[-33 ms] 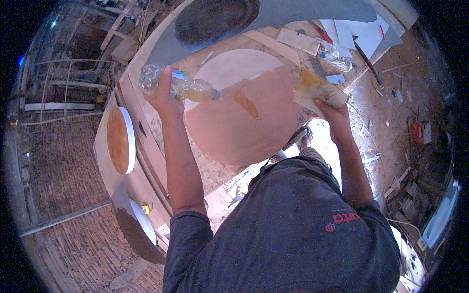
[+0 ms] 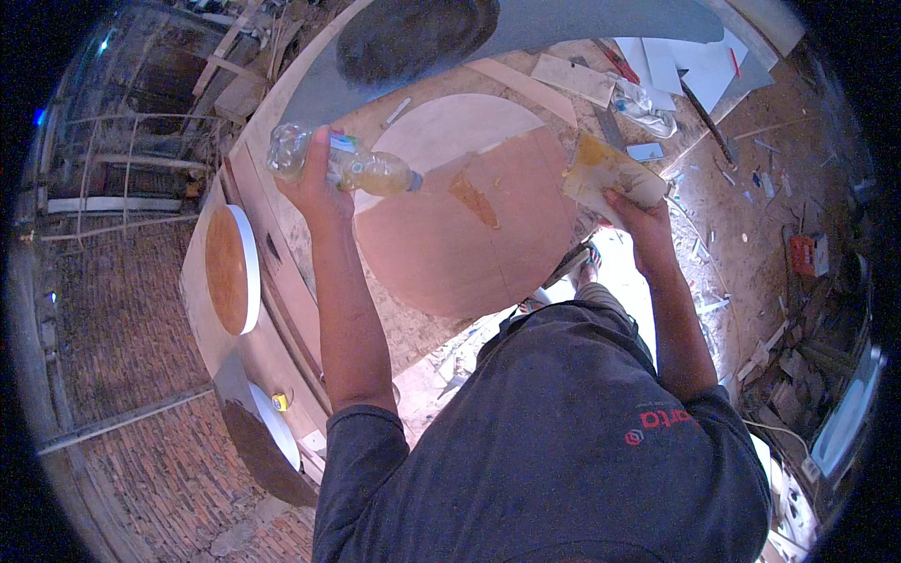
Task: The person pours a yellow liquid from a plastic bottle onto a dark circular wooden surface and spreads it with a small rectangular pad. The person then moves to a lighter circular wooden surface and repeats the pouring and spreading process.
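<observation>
On the left, brickwork (image 2: 131, 319) with a pale strip across it fills the side of the cluttered workshop. Next comes a white-edged disc (image 2: 233, 272) with an orange-brown face, and below it a yellow tape measure (image 2: 280, 403). The person's left hand (image 2: 324, 192) is wrapped around a clear plastic bottle (image 2: 375, 174) of yellowish liquid, its blue cap pointing right, in front of the round wooden panel (image 2: 441, 263) on the dusty worktable (image 2: 413, 340). That panel is reddish, with a paler segment at its far side and an orange-brown smear (image 2: 477, 202) near the middle. The right hand (image 2: 643, 218) pinches a stained, yellowish flat piece (image 2: 615, 174) between thumb and fingers, at the panel's right edge. Beyond it lies a crumpled plastic bag (image 2: 646, 111); farther right, scraps litter the brown floor (image 2: 751, 230) near a red-and-white box (image 2: 807, 254).
</observation>
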The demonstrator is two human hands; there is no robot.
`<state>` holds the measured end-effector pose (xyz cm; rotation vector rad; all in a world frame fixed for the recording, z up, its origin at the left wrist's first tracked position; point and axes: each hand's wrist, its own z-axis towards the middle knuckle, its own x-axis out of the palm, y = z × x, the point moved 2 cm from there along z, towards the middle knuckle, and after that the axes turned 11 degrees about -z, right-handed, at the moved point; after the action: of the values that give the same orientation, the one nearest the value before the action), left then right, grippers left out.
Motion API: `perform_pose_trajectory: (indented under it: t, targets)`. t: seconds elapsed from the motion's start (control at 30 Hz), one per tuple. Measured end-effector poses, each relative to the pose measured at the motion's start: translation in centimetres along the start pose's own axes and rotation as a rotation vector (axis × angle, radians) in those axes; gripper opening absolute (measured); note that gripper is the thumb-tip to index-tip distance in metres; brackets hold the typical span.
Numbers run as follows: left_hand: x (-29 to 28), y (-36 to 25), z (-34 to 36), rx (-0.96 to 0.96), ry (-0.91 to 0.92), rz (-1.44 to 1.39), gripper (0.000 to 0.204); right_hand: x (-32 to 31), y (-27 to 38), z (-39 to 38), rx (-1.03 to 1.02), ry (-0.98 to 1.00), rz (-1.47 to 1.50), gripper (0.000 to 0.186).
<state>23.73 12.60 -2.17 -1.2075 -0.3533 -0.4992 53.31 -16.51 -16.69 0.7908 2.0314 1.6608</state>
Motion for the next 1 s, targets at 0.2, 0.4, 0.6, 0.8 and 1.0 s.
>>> perform_pose_trajectory:
  t: [0.2, 0.4, 0.6, 0.8, 1.0]
  targets:
    - [-0.6, 0.7, 0.8, 0.002, 0.064, -0.009, 0.032, 0.3, 0.6, 0.1, 0.026, 0.012, 0.056, 0.046]
    - [-0.9, 0.9, 1.2, -0.027, 0.065, 0.005, 0.030, 0.2, 0.5, 0.4, 0.050, 0.017, 0.042, 0.047]
    - [-0.1, 0.7, 1.1, 0.006, 0.085, 0.010, 0.029, 0.1, 0.3, 0.7, 0.054, 0.035, 0.020, 0.047]
    - [-0.1, 0.6, 1.1, -0.009, 0.080, 0.038, 0.030, 0.3, 0.5, 0.8, 0.025, 0.023, -0.003, 0.047]
    - [0.0, 0.7, 1.2, 0.023, 0.106, 0.070, 0.031, 0.1, 0.3, 0.9, -0.005, 0.047, -0.026, 0.048]
